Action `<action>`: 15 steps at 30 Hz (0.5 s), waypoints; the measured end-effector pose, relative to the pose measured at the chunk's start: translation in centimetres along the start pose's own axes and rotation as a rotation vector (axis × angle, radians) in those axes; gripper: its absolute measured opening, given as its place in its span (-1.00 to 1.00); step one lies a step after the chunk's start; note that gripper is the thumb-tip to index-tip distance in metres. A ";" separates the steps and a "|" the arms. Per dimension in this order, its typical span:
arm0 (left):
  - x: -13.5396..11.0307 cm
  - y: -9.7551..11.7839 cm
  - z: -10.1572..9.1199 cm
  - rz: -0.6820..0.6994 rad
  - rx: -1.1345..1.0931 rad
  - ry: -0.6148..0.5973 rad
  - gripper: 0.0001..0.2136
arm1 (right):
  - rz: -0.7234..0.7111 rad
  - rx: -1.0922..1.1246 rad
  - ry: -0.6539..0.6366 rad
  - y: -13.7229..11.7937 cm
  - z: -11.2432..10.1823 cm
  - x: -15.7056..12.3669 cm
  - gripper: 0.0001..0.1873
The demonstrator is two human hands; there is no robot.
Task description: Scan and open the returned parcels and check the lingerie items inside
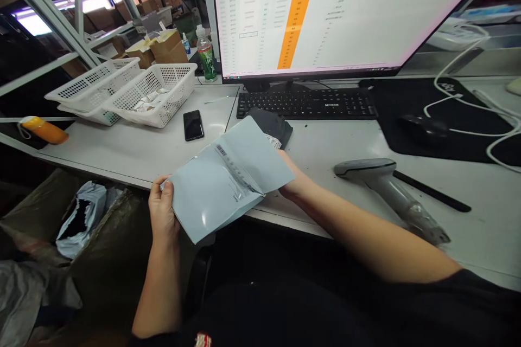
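Head view, one frame.

Item 1: left hand [163, 211]. Forearm rises from the lower edge, wrist straight. Thumb lies on the face of a pale blue mailer bag [222, 184] at its lower left corner; the fingers are behind it, out of sight. Clasping the bag.

Item 2: right hand [293, 180]. Forearm crosses from the lower right, bare below a black sleeve. The hand grips the bag's right edge; most of it is hidden behind the bag, so the finger positions cannot be made out.

Item 3: mailer bag. Held tilted in the air over the near edge of the surface [134, 146], between both hands. Barcode strip and a folded flap on its face; print too small to read.

Item 4: dark pouch [272, 123], on the surface just behind the bag, partly covered by it.

Item 5: black phone [192, 124], flat, left of the pouch.

Item 6: grey scanner [386, 190], lying right of the right forearm; its handle end is blurred.

Item 7: keyboard [307, 104] below a monitor [345, 11], whose top is cut off and whose spreadsheet text is illegible.

Item 8: white baskets [154, 95], far left.
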State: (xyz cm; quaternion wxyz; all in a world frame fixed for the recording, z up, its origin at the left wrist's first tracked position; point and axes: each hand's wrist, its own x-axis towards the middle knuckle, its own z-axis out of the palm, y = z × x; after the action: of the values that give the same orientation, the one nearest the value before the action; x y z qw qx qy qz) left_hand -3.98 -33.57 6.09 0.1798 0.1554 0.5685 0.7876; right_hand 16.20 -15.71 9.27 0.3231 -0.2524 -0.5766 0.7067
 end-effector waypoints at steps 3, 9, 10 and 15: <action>0.2 0.3 -0.2 0.033 0.044 -0.005 -0.53 | 0.043 -0.028 0.004 -1.4 0.1 -0.8 -0.74; 3.7 2.1 -7.1 0.214 0.294 0.302 -0.55 | -0.086 0.114 0.474 -5.0 -5.3 -1.2 -0.71; 4.8 2.4 -8.7 0.226 0.293 0.377 -0.60 | -0.157 0.162 0.569 -5.6 -6.7 -1.5 -0.69; 10.6 1.5 -11.9 0.164 0.249 0.482 -0.88 | -0.149 0.198 0.628 -5.6 -10.1 -4.5 -0.56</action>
State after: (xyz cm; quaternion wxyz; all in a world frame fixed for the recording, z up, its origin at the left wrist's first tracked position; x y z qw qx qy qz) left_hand -18.90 -39.14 4.28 -0.0456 0.0300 0.6729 0.7377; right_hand 27.50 -11.78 12.61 0.5587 -0.3822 -0.3945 0.6214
